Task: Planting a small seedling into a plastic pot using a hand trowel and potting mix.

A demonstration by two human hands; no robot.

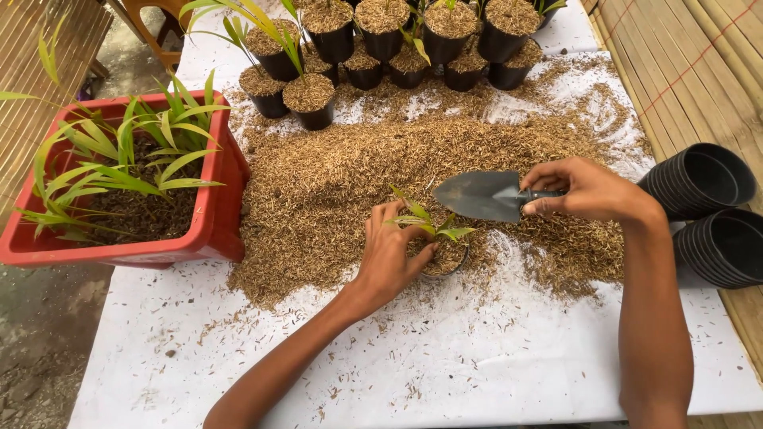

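My left hand (391, 256) wraps around a small black pot (447, 262) on the white table, steadying a green seedling (425, 220) that stands in its brown husk filling. My right hand (586, 189) grips the dark handle of a grey metal trowel (477, 195). The trowel's blade is level, just above and behind the pot, and looks empty. A wide heap of brown husk (334, 183) surrounds the pot.
A red tub (214, 214) of seedlings in dark soil sits at the left. Several filled black pots (381, 44) stand at the far edge. Two stacks of empty black pots (707, 214) lie on their sides at the right, on bamboo slats.
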